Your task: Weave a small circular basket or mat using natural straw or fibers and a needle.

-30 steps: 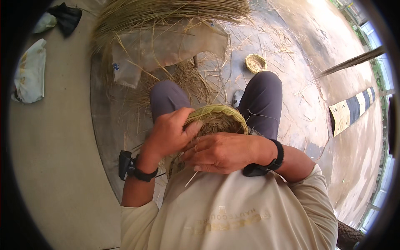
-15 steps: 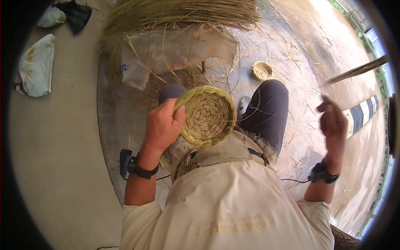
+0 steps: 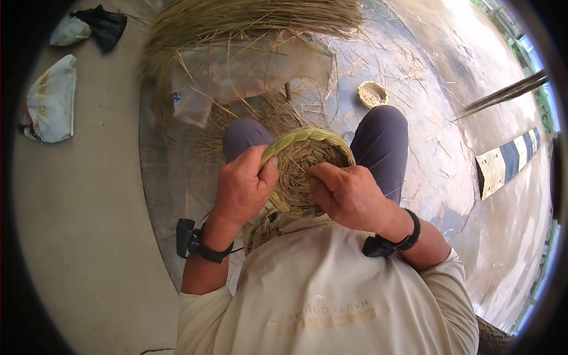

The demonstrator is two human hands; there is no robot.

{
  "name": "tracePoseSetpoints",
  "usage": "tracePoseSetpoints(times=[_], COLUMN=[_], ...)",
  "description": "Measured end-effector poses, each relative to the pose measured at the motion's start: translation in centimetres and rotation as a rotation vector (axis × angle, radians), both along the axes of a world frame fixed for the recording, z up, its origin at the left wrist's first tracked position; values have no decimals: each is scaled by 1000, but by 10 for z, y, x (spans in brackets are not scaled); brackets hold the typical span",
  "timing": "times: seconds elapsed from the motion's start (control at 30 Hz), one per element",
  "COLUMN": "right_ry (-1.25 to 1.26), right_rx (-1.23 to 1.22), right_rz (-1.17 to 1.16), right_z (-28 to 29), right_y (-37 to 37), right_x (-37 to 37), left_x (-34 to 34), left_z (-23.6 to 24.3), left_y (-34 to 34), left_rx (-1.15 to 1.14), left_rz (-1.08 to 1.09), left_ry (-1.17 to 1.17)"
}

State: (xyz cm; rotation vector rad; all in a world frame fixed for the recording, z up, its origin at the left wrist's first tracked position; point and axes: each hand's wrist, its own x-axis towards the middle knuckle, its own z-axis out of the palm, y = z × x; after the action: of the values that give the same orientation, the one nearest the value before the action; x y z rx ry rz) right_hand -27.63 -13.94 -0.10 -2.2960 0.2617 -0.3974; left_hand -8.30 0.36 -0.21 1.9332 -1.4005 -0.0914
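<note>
A round woven straw basket [image 3: 296, 183] with a braided greenish rim is tilted between my knees, its hollow showing. My left hand [image 3: 244, 187] grips its left rim, thumb on the front. My right hand [image 3: 341, 193] is over the right part of the hollow, its fingers pinched on a thin strand [image 3: 294, 165] that crosses the inside. Part of the lower right of the basket is hidden behind that hand.
Ahead lie a straw bundle [image 3: 254, 18], clear plastic sheeting [image 3: 254, 65] and scattered straw. A small basket [image 3: 372, 94] sits beyond my right knee. Bags [image 3: 50, 100] lie at left; a striped barrier [image 3: 503, 165] and straw stick [image 3: 506, 89] at right.
My right hand swung out to the right half a second ago and is back at the basket now. My left hand still grips the rim; the basket has shifted right and tilted.
</note>
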Motion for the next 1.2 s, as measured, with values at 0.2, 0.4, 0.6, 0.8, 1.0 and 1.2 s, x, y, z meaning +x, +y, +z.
tracePoseSetpoints(times=[0.2, 0.4, 0.6, 0.8, 1.0, 1.2], right_ry=[-8, -25, -167, 71, -91, -145], right_rx=[-22, 72, 150, 278, -1, -228], right_rz=[-8, -3, -48, 32, 0, -84], right_z=[-5, -2, -18, -5, 10, 33], right_y=[1, 1, -1, -4, -7, -28], right_x=[-1, 9, 27, 5, 16, 23], left_x=[0, -6, -13, 3, 0, -6], left_z=[-2, -9, -11, -3, -13, -1], left_y=[-3, -1, -2, 0, -4, 0], left_rx=[5, -15, 81, -17, -42, -17], left_rz=[-25, -26, -61, -30, -142, -303], left_ry=[3, -97, -82, -274, -321, -439])
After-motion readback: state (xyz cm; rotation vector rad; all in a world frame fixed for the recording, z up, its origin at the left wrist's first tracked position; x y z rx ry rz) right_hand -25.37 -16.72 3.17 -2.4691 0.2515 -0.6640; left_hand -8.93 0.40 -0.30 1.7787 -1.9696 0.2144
